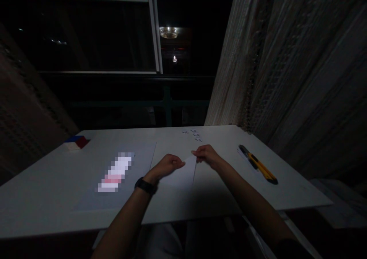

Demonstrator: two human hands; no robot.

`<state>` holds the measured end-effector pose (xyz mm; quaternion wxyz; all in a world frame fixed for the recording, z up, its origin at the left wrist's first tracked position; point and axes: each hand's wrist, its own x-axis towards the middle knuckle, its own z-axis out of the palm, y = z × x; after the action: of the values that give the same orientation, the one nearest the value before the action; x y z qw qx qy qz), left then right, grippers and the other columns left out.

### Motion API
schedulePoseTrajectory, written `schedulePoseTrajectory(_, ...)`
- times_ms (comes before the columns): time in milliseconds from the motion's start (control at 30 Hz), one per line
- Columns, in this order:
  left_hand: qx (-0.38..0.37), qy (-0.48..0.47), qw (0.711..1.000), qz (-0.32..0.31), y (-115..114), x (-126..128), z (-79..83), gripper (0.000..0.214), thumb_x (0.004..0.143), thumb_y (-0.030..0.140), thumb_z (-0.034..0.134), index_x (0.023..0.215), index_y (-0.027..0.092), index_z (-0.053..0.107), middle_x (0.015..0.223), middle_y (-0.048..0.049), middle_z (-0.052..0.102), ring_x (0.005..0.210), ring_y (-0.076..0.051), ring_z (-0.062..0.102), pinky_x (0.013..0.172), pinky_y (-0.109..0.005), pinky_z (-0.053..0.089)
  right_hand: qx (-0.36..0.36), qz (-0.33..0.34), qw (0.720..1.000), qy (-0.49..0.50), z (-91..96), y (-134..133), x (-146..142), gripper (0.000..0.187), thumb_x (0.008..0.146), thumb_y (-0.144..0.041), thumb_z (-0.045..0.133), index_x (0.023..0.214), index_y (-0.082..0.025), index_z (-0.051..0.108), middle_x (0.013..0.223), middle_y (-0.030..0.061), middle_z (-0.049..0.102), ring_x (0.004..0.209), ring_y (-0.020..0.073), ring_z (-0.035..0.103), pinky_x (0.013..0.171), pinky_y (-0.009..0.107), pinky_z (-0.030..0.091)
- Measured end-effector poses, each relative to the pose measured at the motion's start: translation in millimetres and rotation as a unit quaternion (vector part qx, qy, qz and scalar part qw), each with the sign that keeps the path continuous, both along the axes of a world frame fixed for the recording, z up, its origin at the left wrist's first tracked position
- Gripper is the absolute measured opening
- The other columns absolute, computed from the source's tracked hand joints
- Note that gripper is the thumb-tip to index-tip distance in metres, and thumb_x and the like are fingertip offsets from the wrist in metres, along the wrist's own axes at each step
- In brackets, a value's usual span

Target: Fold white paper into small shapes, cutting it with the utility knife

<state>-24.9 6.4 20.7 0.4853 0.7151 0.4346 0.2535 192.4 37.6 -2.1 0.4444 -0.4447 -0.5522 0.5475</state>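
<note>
A small white sheet of paper [182, 175] is held up at a slant between my two hands above the table. My left hand [166, 165], with a dark watch on its wrist, pinches the paper's upper left edge. My right hand [207, 154] grips its upper right corner between thumb and fingers. The paper's lower part blends with the white tabletop, so its bottom edge is hard to make out.
On the white table [223, 209] a yellow and black utility knife [259, 165] lies at right. A lit phone [116, 171], its screen blurred out, rests on a larger sheet [86, 201] at left. A coloured cube [76, 142] sits far left; small dark marks [196, 135] show at the back.
</note>
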Motion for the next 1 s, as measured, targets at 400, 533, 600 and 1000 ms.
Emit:
schedulePoseTrajectory(400, -0.030, -0.228, 0.951, 0.205, 10, 3, -7.3, 0.049, 0.056, 0.057, 0.069, 0.075, 0.011, 0.063, 0.064, -0.0030, 0.063, 0.054, -0.013, 0.053, 0.052, -0.024, 0.040, -0.005, 0.063, 0.998, -0.027, 3.5, -18, -20, 0.037, 0.056, -0.047, 0.075, 0.060, -0.014, 0.059, 0.048, 0.0002, 0.060, 0.043, 0.0100, 0.053, 0.042, 0.020, 0.036)
schedulePoseTrajectory(533, -0.051, -0.232, 0.952, 0.193, 9, 2, -6.4, 0.051, 0.057, 0.055, 0.070, 0.081, 0.010, 0.064, 0.068, -0.0053, 0.066, 0.056, -0.015, 0.057, 0.053, -0.025, 0.043, 0.018, 0.014, 0.999, -0.032, 2.3, -17, -24, 0.039, 0.056, -0.050, 0.073, 0.054, -0.015, 0.057, 0.042, 0.0000, 0.058, 0.037, 0.0088, 0.048, 0.039, 0.021, 0.034)
schedulePoseTrajectory(600, -0.056, -0.220, 0.957, 0.183, 9, 3, -6.7, 0.049, 0.057, 0.053, 0.071, 0.079, 0.009, 0.065, 0.066, -0.0055, 0.065, 0.055, -0.015, 0.056, 0.052, -0.025, 0.042, 0.023, -0.005, 0.999, -0.030, 3.1, -16, -21, 0.039, 0.058, -0.051, 0.072, 0.056, -0.014, 0.059, 0.042, 0.0007, 0.059, 0.036, 0.0084, 0.047, 0.039, 0.020, 0.034)
schedulePoseTrajectory(1000, -0.040, -0.185, 0.971, 0.148, 6, 3, -8.8, 0.046, 0.061, 0.054, 0.068, 0.069, 0.010, 0.065, 0.060, -0.0026, 0.060, 0.053, -0.012, 0.050, 0.050, -0.023, 0.035, -0.031, 0.014, 0.995, 0.097, 13.8, -19, -14, 0.033, 0.058, -0.041, 0.076, 0.068, -0.013, 0.065, 0.061, 0.0014, 0.064, 0.054, 0.0114, 0.057, 0.052, 0.023, 0.042)
